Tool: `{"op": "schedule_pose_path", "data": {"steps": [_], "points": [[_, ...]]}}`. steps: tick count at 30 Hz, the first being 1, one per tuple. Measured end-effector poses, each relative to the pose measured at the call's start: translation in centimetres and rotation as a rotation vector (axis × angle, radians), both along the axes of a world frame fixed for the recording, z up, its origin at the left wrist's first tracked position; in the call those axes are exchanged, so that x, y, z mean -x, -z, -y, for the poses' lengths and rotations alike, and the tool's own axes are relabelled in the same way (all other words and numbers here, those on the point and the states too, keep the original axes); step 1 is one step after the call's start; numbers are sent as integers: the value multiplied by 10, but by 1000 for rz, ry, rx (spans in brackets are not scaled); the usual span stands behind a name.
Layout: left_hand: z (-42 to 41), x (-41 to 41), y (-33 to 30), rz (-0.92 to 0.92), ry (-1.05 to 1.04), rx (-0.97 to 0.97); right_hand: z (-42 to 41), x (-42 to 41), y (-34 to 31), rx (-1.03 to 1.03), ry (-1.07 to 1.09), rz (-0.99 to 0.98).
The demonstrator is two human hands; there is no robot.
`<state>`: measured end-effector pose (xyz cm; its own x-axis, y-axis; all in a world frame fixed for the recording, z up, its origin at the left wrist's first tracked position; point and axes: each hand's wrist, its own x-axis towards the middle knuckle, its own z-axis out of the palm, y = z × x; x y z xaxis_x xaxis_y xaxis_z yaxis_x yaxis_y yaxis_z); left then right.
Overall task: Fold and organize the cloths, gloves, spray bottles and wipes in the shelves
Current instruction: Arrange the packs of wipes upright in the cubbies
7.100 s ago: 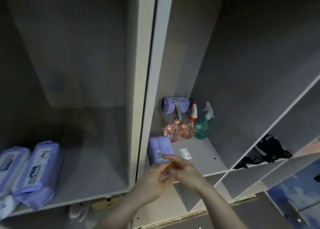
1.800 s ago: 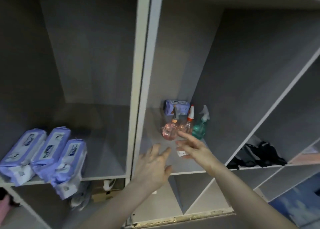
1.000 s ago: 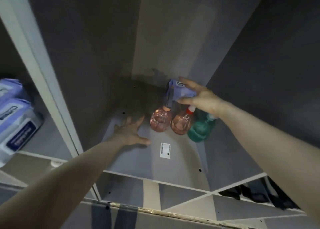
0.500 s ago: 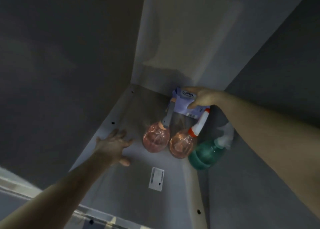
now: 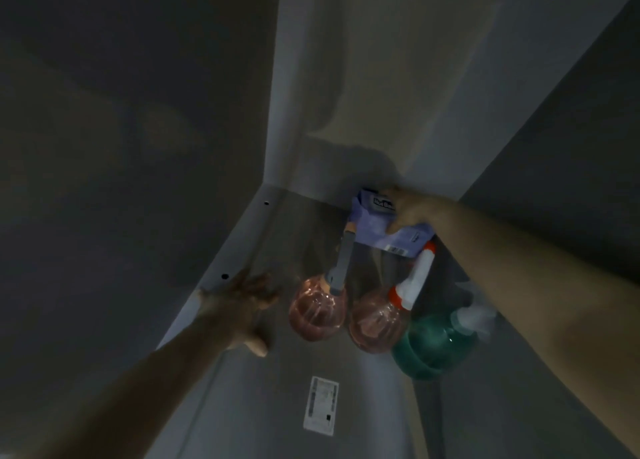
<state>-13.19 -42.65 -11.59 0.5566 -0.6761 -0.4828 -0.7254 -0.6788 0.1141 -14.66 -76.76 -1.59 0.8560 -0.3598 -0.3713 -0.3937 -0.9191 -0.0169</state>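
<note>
We reach deep into the shelf compartment, our right hand (image 5: 412,209) gripping the purple wipes pack (image 5: 384,230) at the back corner, behind the two pink spray bottles (image 5: 317,311) and the green spray bottle (image 5: 433,344). Our left hand (image 5: 239,306) rests flat, fingers spread, on the shelf floor (image 5: 263,406). Dragging the pack forward low could catch a nozzle and topple the bottles, which stand close together.

Grey cupboard compartment, dimly lit

A white label sticker (image 5: 321,405) lies flat on the shelf floor (image 5: 263,417) at about 6 o'clock. Two small drilled holes (image 5: 224,276) sit along the floor's left edge, towards 9 o'clock. The pale back panel (image 5: 374,77) rises at 12 o'clock between darker side walls (image 5: 121,112).
</note>
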Motion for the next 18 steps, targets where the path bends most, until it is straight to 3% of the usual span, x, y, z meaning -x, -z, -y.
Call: {"op": "schedule_pose_path", "data": {"steps": [8,18], "points": [[-2,0,2,2,11,43,2,-15,12,387,-122,-142],[-4,0,4,0,3,74,3,-6,6,188,-34,-98]]}}
